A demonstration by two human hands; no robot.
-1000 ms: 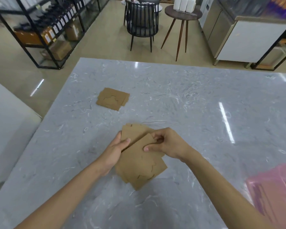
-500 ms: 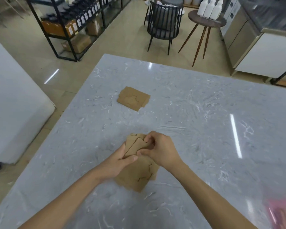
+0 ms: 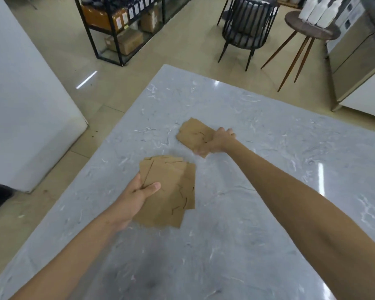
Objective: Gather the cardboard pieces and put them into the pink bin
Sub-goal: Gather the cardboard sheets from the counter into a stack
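A fanned stack of brown cardboard pieces (image 3: 171, 191) is held just above the grey marble table (image 3: 236, 234), with my left hand (image 3: 139, 195) gripping its left edge, thumb on top. Farther back, a second small pile of cardboard pieces (image 3: 193, 135) lies on the table. My right hand (image 3: 217, 141) is stretched out to it and closed around its right edge. The pink bin is out of view.
The table's left edge runs diagonally, with beige floor beyond it. A white cabinet (image 3: 20, 94) stands at the left. Behind the table are a black shelf rack (image 3: 121, 24), a black chair (image 3: 247, 29), a round stool with white bottles (image 3: 307, 29) and a steel counter (image 3: 359, 68).
My right hand left the near stack and reached forward to grip the far pile. My left hand now holds the near stack alone. The view swung left, so the pink bin dropped out of sight.
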